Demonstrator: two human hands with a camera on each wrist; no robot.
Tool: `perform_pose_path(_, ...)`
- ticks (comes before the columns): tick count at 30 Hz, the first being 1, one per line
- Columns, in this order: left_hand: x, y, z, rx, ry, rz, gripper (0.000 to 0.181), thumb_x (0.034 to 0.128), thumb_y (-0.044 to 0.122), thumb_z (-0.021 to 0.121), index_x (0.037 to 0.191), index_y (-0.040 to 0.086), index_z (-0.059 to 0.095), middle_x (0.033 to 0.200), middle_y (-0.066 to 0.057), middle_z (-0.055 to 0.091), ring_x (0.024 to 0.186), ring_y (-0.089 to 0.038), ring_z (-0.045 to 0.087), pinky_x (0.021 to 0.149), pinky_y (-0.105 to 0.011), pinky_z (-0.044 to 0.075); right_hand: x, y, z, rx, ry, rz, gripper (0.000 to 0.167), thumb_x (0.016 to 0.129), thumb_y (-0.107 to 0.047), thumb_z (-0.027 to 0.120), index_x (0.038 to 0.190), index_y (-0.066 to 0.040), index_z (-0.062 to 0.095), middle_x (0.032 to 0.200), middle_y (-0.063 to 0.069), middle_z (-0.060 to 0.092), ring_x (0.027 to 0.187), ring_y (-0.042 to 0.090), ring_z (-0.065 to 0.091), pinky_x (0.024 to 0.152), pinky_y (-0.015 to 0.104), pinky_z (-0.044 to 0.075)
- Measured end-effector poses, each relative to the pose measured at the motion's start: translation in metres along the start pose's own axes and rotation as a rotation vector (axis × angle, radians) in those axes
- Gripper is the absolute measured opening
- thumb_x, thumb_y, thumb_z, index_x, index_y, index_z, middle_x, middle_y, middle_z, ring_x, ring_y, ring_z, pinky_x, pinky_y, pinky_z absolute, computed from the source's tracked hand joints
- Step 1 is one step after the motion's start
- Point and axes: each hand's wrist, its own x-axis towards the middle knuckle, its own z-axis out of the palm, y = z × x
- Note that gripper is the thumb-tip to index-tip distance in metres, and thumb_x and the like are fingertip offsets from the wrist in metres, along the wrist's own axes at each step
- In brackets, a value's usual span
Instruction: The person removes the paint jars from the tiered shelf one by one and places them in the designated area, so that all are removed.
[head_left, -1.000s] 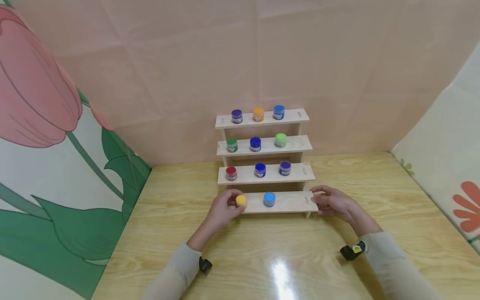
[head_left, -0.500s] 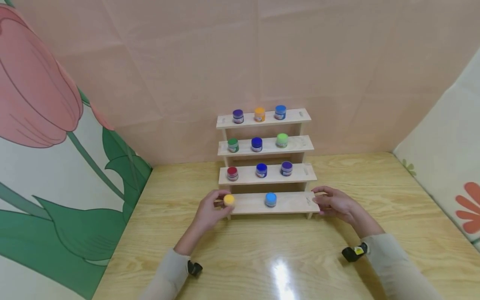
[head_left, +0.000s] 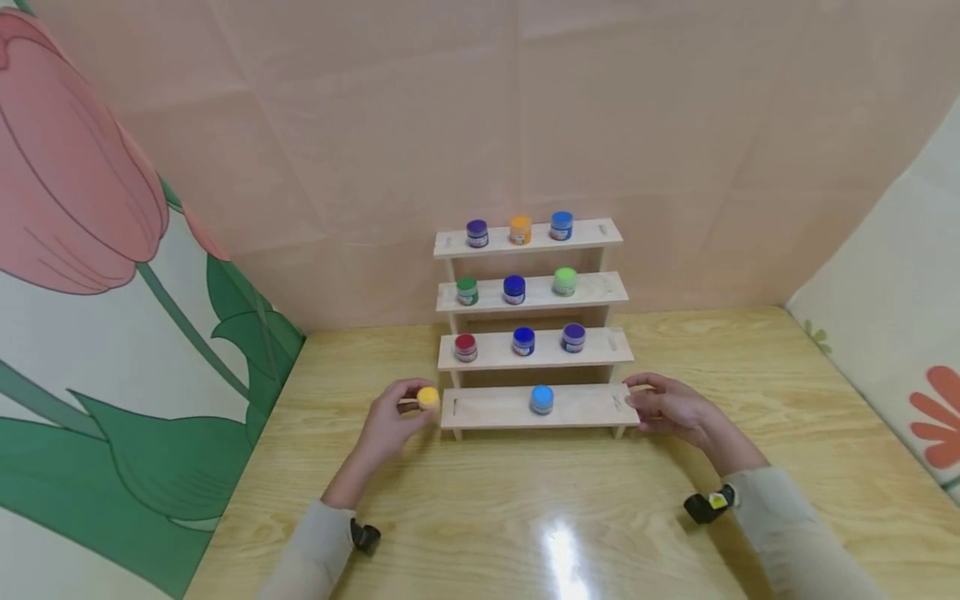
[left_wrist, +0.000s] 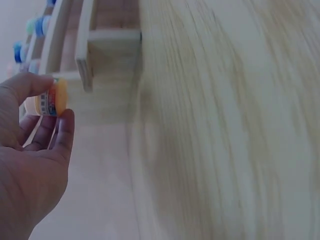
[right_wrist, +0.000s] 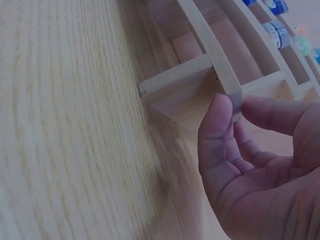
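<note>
My left hand (head_left: 393, 418) pinches a small paint jar with a yellow-orange lid (head_left: 428, 398), held just off the left end of the lowest shelf. In the left wrist view the jar (left_wrist: 51, 98) sits between thumb and fingers, its label showing. My right hand (head_left: 671, 406) grips the right end of the bottom board of a stepped wooden shelf (head_left: 495, 407); the right wrist view shows thumb and finger pinching the board's corner (right_wrist: 227, 75). On that bottom board stands one light-blue jar (head_left: 542, 400).
Three higher steps carry more jars, among them a red jar (head_left: 466, 347), a green jar (head_left: 467, 291) and an orange jar (head_left: 521, 231). The shelf stands on a wooden table (head_left: 480, 508) before a pinkish backdrop (head_left: 375, 167). Printed panels flank it.
My left hand has carried the yellow jar leftward from the bottom board to beyond its left end. The right hand keeps its grip on the board.
</note>
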Motion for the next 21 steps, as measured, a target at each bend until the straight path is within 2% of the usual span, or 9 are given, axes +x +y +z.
perform_pose_path(11, 0.009, -0.021, -0.024, 0.035, 0.012, -0.075, 0.045, 0.0880, 0.006, 0.078, 0.130, 0.003, 0.062, 0.125, -0.014, 0.062, 0.118, -0.028, 0.059, 0.098, -0.032, 0.055, 0.002, 0.002, -0.002, 0.009, -0.008, -0.002, 0.043, 0.099, -0.015, 0.066, 0.136, -0.009, 0.046, 0.097, 0.002, 0.059, 0.082, 0.014, 0.060, 0.070, 0.027, 0.059)
perform_pose_path(15, 0.015, -0.028, -0.028, 0.053, 0.014, -0.097, 0.045, 0.0876, 0.006, 0.079, 0.129, 0.003, 0.062, 0.124, -0.014, 0.063, 0.117, -0.029, 0.060, 0.097, -0.031, 0.056, 0.002, 0.002, -0.003, 0.011, -0.014, -0.005, 0.042, 0.099, -0.016, 0.066, 0.136, -0.009, 0.046, 0.098, 0.001, 0.060, 0.083, 0.015, 0.061, 0.071, 0.028, 0.059)
perform_pose_path(21, 0.027, -0.038, -0.030, 0.122, 0.007, -0.111, 0.043, 0.0878, 0.003, 0.078, 0.128, 0.000, 0.062, 0.123, -0.018, 0.064, 0.115, -0.032, 0.062, 0.096, -0.037, 0.057, 0.001, 0.002, -0.003, 0.011, -0.016, -0.004, 0.041, 0.100, -0.017, 0.066, 0.135, -0.011, 0.047, 0.099, 0.001, 0.061, 0.084, 0.015, 0.061, 0.072, 0.028, 0.059)
